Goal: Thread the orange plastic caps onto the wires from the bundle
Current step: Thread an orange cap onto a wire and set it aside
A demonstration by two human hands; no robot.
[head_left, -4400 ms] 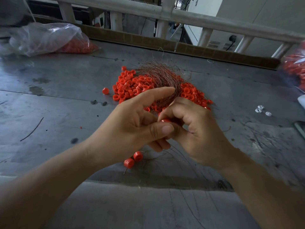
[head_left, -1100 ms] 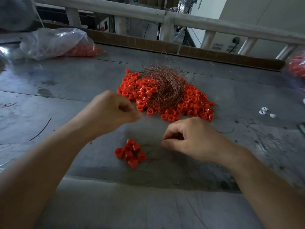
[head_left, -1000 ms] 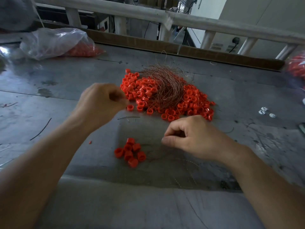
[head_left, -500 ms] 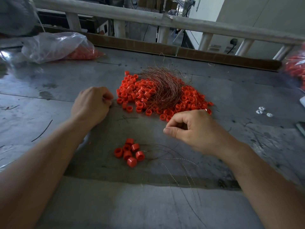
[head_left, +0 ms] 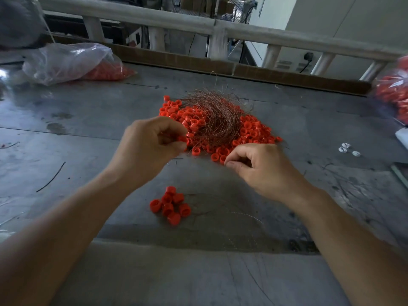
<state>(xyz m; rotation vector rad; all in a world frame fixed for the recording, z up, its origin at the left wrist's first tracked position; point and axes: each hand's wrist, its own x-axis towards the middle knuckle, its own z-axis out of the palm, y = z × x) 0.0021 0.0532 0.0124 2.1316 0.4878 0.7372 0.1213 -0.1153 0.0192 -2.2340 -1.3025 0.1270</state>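
A heap of loose orange caps (head_left: pixel 249 133) lies mid-table with a curled bundle of thin copper wires (head_left: pixel 217 117) on top of it. My left hand (head_left: pixel 152 143) hovers at the heap's left edge, thumb and fingers pinched on one orange cap (head_left: pixel 182 139). My right hand (head_left: pixel 259 166) sits just in front of the heap, thumb and forefinger pinched together; a thin wire between them is too fine to confirm. A small cluster of caps (head_left: pixel 170 205) with fine wires trailing to the right lies near me.
The grey metal table (head_left: pixel 88 120) has a plastic bag of caps (head_left: pixel 72 62) at the back left and another bag (head_left: pixel 395 91) at the right edge. Small white bits (head_left: pixel 348 150) lie to the right. A stray wire (head_left: pixel 51 176) lies on the left. A railing (head_left: pixel 198 27) runs behind.
My left hand has moved right from the table's left side to the heap and now pinches a cap. My right hand has shifted slightly forward toward the heap.
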